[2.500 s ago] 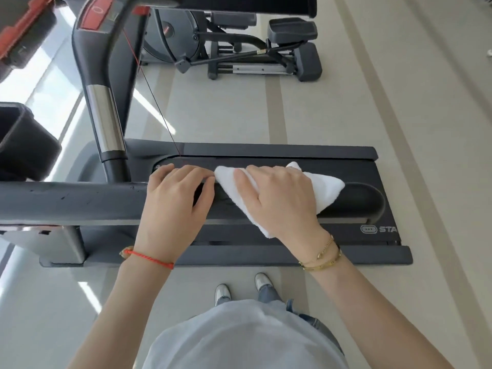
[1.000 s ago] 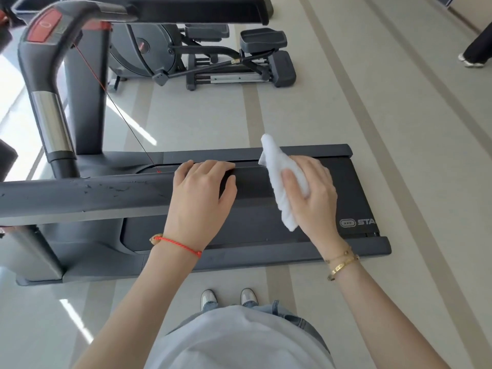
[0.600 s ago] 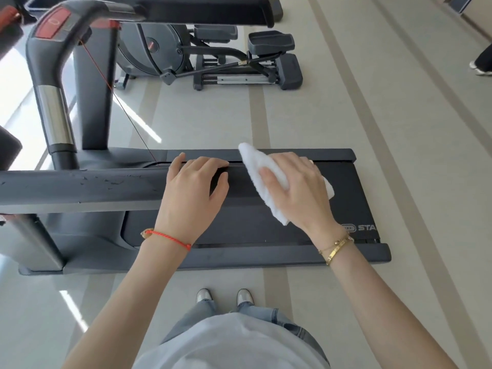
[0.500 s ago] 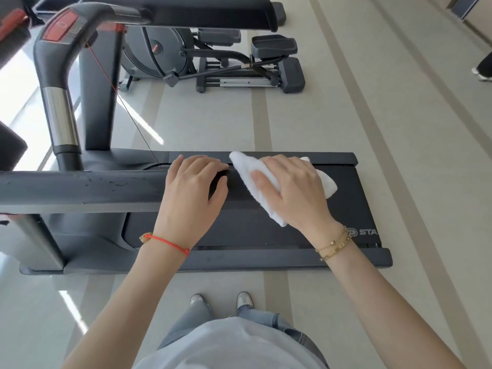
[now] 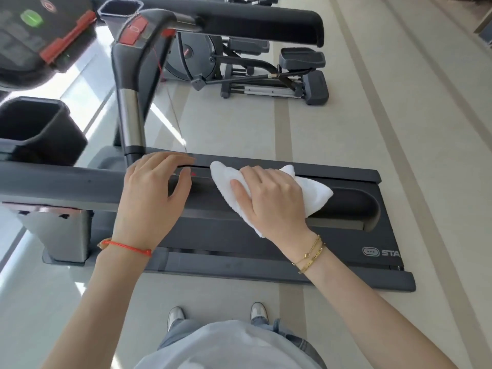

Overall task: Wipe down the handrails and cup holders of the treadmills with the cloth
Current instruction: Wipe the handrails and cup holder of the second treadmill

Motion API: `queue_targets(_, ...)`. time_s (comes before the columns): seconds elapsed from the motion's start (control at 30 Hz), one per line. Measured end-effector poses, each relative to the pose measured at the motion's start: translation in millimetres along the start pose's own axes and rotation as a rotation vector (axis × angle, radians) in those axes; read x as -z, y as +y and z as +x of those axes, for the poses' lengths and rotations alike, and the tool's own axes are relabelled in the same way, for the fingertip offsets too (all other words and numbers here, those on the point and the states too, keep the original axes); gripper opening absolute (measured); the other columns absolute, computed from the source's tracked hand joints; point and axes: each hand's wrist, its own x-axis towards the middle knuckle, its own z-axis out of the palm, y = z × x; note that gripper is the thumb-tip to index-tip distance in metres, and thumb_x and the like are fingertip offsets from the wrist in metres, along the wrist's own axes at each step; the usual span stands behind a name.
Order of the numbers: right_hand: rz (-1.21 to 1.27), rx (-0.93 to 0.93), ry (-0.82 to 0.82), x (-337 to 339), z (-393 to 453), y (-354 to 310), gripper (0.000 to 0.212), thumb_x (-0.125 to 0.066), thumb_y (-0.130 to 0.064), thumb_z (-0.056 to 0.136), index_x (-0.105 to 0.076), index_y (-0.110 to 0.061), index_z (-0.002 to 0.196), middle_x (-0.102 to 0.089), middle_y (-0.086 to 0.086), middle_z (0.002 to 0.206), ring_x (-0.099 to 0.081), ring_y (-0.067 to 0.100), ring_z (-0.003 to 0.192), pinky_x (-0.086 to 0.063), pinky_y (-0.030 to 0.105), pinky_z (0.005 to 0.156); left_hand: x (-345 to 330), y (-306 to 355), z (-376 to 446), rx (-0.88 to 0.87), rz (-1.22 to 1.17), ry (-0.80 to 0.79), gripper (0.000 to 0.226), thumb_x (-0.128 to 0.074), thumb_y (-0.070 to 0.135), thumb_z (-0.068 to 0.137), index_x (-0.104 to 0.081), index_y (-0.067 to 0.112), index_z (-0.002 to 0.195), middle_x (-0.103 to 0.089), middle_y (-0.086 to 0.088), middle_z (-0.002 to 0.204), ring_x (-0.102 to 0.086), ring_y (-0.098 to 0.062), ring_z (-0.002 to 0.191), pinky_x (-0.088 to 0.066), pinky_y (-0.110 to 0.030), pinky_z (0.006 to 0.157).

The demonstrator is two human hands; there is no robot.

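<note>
The near dark handrail [image 5: 66, 187] of the treadmill runs across the view from the left edge to its rounded end [image 5: 354, 203] on the right. My left hand [image 5: 154, 195] grips this rail, fingers curled over its top. Just to the right, my right hand [image 5: 271, 201] holds the white cloth [image 5: 316, 195] wrapped over the rail and presses it down. A black cup holder [image 5: 37, 129] sits by the console at the left. The far handrail [image 5: 253, 25] crosses the top of the view.
The treadmill deck [image 5: 346, 259] lies on the pale floor below the rail. A console [image 5: 29, 41] with a green button and red clip is at top left. An elliptical machine [image 5: 266, 73] stands beyond. My feet are beside the deck's near edge.
A second ago my right hand held the cloth lifted off the rail; it has since come back down onto the rail. My left hand kept its grip.
</note>
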Motion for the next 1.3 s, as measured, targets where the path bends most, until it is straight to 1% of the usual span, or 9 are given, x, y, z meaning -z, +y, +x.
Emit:
queue_targets(0.13, -0.015, -0.018, 0.096, -20, 12, -42, 0.043, -0.036, -0.037, 0.102, -0.061, -0.015, 0.075, -0.056, -0.003, 0.063, -0.052, 0.019, 0.059, -0.038, 0.03, 0.062, 30, -47, 1, -0.006, -0.009, 0.029, 0.021, -0.059, 0.007, 0.094, -0.07, 0.01, 0.111, -0.069, -0.002, 0.109, -0.058, -0.024, 0.084, -0.049, -0.058, 0.087)
queue_targets(0.23, -0.025, -0.013, 0.123, -33, 22, -72, 0.04, -0.039, -0.036, 0.101, -0.063, -0.015, 0.077, -0.057, -0.003, 0.064, -0.054, 0.019, 0.061, -0.04, 0.029, 0.063, 48, -83, 1, -0.01, 0.016, 0.027, 0.02, -0.058, 0.008, 0.094, -0.07, 0.012, 0.11, -0.069, -0.002, 0.104, -0.061, -0.027, 0.092, -0.048, -0.058, 0.089)
queue_targets(0.37, -0.012, 0.001, 0.129, -52, 38, -122, 0.037, -0.041, -0.037, 0.101, -0.065, -0.016, 0.082, -0.06, -0.003, 0.068, -0.055, 0.019, 0.064, -0.043, 0.03, 0.065, 70, -126, -2, -0.033, 0.039, 0.06, 0.02, -0.059, 0.006, 0.092, -0.071, 0.011, 0.107, -0.068, 0.0, 0.098, -0.061, -0.025, 0.092, -0.047, -0.056, 0.09)
queue_targets(0.63, 0.039, 0.018, 0.103, -80, 73, -216, 0.037, -0.044, -0.04, 0.101, -0.064, -0.016, 0.079, -0.059, -0.003, 0.067, -0.054, 0.016, 0.064, -0.044, 0.029, 0.064, 115, -194, -6, -0.019, 0.047, 0.061, 0.021, -0.055, 0.007, 0.095, -0.07, 0.01, 0.109, -0.07, -0.003, 0.109, -0.062, -0.028, 0.108, -0.044, -0.054, 0.097)
queue_targets(0.87, 0.108, 0.067, -0.006, -69, 75, -221, 0.039, -0.042, -0.042, 0.101, -0.071, -0.016, 0.101, -0.072, -0.004, 0.09, -0.066, 0.018, 0.082, -0.051, 0.034, 0.078, 129, -222, -10, -0.045, 0.017, -0.023, 0.022, -0.055, 0.009, 0.095, -0.069, 0.01, 0.112, -0.069, -0.002, 0.11, -0.06, -0.028, 0.108, -0.044, -0.053, 0.097)
queue_targets(1.0, 0.12, -0.019, -0.146, -71, 96, -245, 0.044, -0.034, -0.046, 0.099, -0.069, -0.019, 0.095, -0.069, -0.005, 0.079, -0.063, 0.018, 0.071, -0.045, 0.032, 0.066, 134, -238, -9, -0.024, 0.019, -0.027, 0.022, -0.055, 0.012, 0.096, -0.069, 0.012, 0.113, -0.068, -0.001, 0.112, -0.059, -0.026, 0.109, -0.043, -0.052, 0.099)
queue_targets(1.1, 0.143, 0.003, -0.146, -83, 112, -271, 0.042, -0.036, -0.046, 0.098, -0.066, -0.02, 0.087, -0.066, -0.006, 0.071, -0.061, 0.018, 0.063, -0.039, 0.03, 0.058, 136, -248, -9, -0.007, 0.014, -0.02, 0.021, -0.055, 0.012, 0.095, -0.067, 0.011, 0.113, -0.067, -0.003, 0.112, -0.056, -0.026, 0.109, -0.044, -0.05, 0.099)
queue_targets(1.2, 0.168, 0.045, -0.099, -86, 105, -275, 0.04, -0.041, -0.045, 0.1, -0.069, -0.018, 0.094, -0.069, -0.004, 0.08, -0.064, 0.017, 0.074, -0.047, 0.032, 0.07, 138, -255, -8, 0.001, -0.003, -0.005, 0.022, -0.055, 0.01, 0.095, -0.067, 0.009, 0.114, -0.067, -0.003, 0.111, -0.054, -0.024, 0.11, -0.045, -0.039, 0.097)
queue_targets(1.3, 0.133, 0.098, -0.014, -79, 86, -254, 0.035, -0.048, -0.042, 0.1, -0.07, -0.016, 0.108, -0.072, -0.004, 0.097, -0.066, 0.015, 0.09, -0.049, 0.031, 0.084, 139, -257, -8, 0.0, -0.004, -0.011, 0.023, -0.055, 0.01, 0.095, -0.068, 0.008, 0.114, -0.067, -0.004, 0.11, -0.053, -0.025, 0.111, -0.046, -0.041, 0.097)
